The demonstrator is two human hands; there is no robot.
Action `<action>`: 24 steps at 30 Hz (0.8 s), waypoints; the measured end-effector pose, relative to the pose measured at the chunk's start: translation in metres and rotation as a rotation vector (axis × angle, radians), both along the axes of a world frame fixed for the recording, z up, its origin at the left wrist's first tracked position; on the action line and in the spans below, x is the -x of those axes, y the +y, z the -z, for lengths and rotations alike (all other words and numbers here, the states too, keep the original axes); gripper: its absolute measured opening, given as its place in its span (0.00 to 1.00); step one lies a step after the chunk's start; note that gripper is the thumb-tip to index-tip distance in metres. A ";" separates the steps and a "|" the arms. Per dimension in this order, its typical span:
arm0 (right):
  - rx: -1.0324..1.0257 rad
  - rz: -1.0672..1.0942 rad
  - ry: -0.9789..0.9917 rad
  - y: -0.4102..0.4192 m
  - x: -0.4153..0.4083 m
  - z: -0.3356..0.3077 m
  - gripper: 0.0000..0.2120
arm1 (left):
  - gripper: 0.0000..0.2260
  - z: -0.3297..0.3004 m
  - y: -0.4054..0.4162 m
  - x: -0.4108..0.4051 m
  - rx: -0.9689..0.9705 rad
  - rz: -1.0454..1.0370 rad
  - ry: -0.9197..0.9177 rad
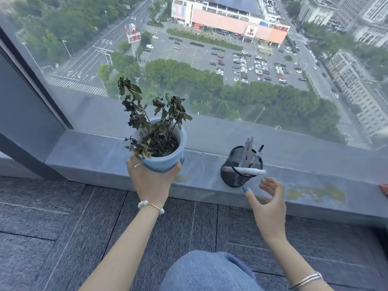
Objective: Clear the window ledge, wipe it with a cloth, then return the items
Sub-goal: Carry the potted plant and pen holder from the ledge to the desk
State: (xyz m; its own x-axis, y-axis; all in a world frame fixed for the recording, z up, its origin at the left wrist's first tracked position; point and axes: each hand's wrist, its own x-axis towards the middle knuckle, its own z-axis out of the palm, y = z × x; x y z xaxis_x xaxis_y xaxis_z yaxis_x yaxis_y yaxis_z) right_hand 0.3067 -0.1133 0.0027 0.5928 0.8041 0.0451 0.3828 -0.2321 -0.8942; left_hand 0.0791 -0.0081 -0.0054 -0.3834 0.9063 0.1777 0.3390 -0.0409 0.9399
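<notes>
The left hand (153, 179) is extended forward, palm up, and its fingers are curled under and around the blue-and-white flowerpot (165, 152) of a wilted plant (151, 114), which is held at the window ledge (88, 152). To the right, a black mesh pen holder (239, 169) with pens (248, 152) stands on the ledge. Just beside it, the right hand (267, 204) is raised with fingers spread and relaxed, nothing being gripped.

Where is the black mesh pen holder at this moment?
In the head view, the black mesh pen holder stands on the window ledge, right of the plant pot, just beyond the open right hand.
</notes>
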 end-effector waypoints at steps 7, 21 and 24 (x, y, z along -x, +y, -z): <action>0.144 0.004 0.066 0.031 0.001 0.021 0.44 | 0.37 -0.003 -0.003 -0.007 0.008 0.032 0.018; -0.004 0.175 0.130 0.059 0.015 0.039 0.33 | 0.38 0.006 -0.017 -0.017 0.076 0.078 0.025; 0.016 0.183 0.118 0.058 0.011 0.042 0.27 | 0.34 0.008 -0.020 -0.016 0.068 0.084 0.005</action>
State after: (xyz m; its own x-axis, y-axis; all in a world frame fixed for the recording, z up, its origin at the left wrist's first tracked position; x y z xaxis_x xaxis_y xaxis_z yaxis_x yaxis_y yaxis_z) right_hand 0.2956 -0.0558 -0.0397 0.7297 0.6823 -0.0450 0.2256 -0.3023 -0.9261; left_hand 0.0954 -0.0278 -0.0136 -0.3052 0.9452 0.1161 0.3415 -0.0052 0.9399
